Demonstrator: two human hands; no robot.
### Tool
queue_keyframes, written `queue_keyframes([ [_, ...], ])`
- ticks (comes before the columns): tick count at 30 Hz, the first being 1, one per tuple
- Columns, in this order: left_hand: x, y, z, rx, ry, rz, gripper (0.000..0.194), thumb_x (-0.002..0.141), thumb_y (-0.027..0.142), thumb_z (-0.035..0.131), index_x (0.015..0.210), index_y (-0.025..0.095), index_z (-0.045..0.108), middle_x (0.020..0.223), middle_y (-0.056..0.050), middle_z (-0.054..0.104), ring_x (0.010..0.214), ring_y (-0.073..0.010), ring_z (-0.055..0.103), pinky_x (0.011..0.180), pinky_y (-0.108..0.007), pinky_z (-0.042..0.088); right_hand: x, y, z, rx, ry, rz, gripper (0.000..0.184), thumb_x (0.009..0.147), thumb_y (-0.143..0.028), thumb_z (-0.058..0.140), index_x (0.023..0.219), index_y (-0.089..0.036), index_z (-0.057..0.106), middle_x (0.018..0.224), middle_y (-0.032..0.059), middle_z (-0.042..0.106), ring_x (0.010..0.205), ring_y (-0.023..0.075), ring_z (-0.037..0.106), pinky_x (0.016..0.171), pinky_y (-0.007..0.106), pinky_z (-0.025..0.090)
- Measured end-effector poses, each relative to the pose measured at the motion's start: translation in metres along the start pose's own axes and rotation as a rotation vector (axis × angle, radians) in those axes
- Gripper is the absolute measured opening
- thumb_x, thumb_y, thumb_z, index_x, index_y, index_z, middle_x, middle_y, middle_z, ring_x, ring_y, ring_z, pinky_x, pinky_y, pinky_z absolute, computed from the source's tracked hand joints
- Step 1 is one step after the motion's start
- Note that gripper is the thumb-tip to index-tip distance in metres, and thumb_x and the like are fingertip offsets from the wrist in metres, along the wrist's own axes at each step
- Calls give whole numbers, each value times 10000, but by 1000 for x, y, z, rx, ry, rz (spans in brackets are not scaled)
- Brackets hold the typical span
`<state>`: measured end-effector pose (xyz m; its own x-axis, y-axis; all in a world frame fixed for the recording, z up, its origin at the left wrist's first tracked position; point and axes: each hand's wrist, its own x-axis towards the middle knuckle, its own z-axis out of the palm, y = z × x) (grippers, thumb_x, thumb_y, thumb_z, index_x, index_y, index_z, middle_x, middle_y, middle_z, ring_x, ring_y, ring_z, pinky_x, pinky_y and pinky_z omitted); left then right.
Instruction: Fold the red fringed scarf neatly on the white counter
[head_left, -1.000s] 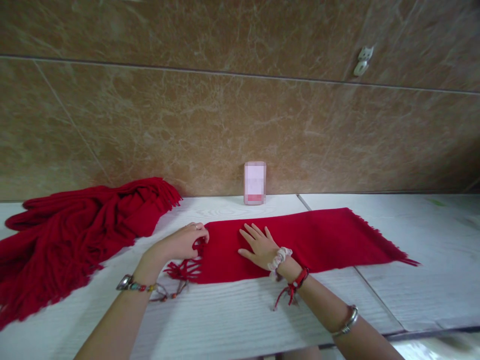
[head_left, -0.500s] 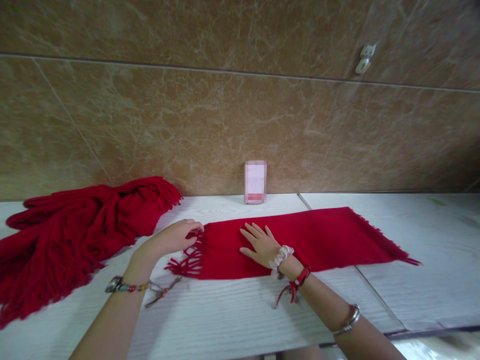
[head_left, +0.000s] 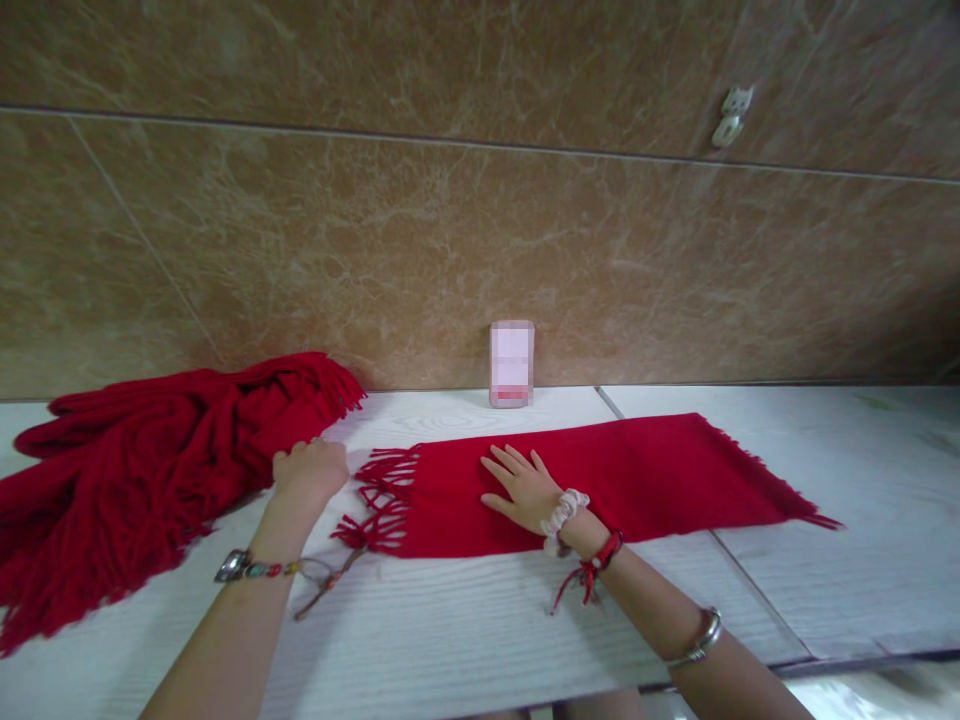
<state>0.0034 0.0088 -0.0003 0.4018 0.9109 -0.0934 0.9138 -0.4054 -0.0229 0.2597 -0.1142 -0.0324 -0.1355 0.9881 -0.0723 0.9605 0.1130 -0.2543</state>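
We count two red cloth items on the white bench: one flat scarf laid lengthwise near the middle, and one crumpled heap of red scarves at the far left — how many pieces make up the heap we cannot tell. One small card stands upright against the marble wall, and one white hook is fixed high on it.

The right hand lies palm-down on the flat scarf, fingers spread apart and pressed to the cloth. The left hand rests on the bench between the heap and the scarf's fringe, fingers curled together in a loose fist; whether it grips any cloth we cannot tell. Both wrists bear bracelets.

The flat scarf's fringed left end lies just beside the left hand; its right end tapers past a seam in the bench. Bare bench extends in front of the scarf and to the right.
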Motion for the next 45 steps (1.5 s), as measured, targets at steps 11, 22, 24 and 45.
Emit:
queue_keyframes([
  [11, 4, 47, 11, -24, 104, 344, 285, 764, 150, 348, 957, 170, 557, 1003, -95, 554, 925, -212, 515, 792, -329, 404, 1, 0, 1, -15, -4, 0, 569, 827, -484, 359, 1313, -192, 308, 1406, 77, 216, 1282, 251, 150, 1005, 525, 134],
  [22, 8, 37, 10, 87, 270, 150, 326, 786, 122, 317, 991, 154, 569, 1024, -110, 573, 943, -222, 524, 792, -347, 413, 1, 1, 1, -7, -10, -4, 568, 827, -468, 366, 1312, -177, 313, 1407, 83, 211, 1282, 262, 145, 1003, 531, 126],
  [24, 14, 46, 18, 39, 286, 351, 346, 782, 96, 323, 1034, 170, 547, 1058, -75, 562, 956, -171, 514, 834, -284, 391, 1, 1, 1, -8, -12, 0, 569, 827, -467, 367, 1313, -179, 310, 1408, 83, 207, 1282, 262, 144, 1003, 531, 125],
  [45, -5, 39, -3, -88, -97, 389, 214, 614, 82, 470, 762, 198, 572, 854, -26, 612, 807, -163, 553, 694, -231, 406, 0, -1, -2, -4, -15, -4, 566, 827, -459, 372, 1312, -174, 313, 1405, 84, 216, 1281, 260, 149, 1004, 526, 131],
])
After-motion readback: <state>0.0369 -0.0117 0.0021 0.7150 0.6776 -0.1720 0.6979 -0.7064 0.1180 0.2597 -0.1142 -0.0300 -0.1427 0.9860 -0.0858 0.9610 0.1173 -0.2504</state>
